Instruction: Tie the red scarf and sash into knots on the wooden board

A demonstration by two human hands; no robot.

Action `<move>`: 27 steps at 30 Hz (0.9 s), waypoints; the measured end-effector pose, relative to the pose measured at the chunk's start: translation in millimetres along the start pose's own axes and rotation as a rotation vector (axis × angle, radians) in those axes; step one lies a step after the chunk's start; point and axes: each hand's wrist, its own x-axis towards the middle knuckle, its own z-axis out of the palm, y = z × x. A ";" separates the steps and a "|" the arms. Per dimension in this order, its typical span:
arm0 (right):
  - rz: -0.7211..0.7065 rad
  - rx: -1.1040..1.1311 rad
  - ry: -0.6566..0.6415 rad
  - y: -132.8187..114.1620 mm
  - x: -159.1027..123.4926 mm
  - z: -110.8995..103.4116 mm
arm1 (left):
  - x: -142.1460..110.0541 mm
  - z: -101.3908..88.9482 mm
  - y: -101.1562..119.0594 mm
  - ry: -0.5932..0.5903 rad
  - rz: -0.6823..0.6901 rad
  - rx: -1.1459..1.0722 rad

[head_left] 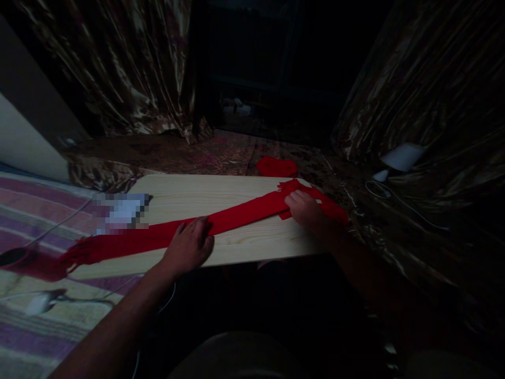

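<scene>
A long red scarf [244, 211] with fringed ends stretches as a narrow, flat strip along a pale wooden board [221, 189]. My left hand [192, 243] rests on the middle of the strip, palm down, its fingers laid across the cloth. At the far right end, near the fringe, my right hand [303, 206] has its fingers closed on the scarf. More red cloth lies bunched beneath and beyond that hand, hanging over the board's right edge. The left fringe reaches past the board onto striped bedding.
Another red cloth [276, 166] lies behind the board. A blurred pale rectangle [122, 211] sits at its left. Striped bedding [35, 210] carries a white plug-like object [41, 302] with cables. A white lamp [402, 157] and cord are at right; curtains [150, 68] hang behind.
</scene>
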 end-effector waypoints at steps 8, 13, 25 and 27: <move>0.300 0.030 -0.103 -7.7 -4.1 5.1 | -2.8 -3.9 8.6 -0.084 0.006 0.080; 0.442 0.109 0.241 -3.5 20.8 -27.0 | 3.9 0.2 17.2 -0.146 0.013 0.033; 0.049 0.304 0.399 -112.7 81.9 -72.5 | 50.1 -45.5 90.3 0.435 0.019 -0.360; -0.023 0.343 0.379 -122.8 87.0 -70.3 | 53.9 -52.2 89.2 0.483 -0.017 -0.371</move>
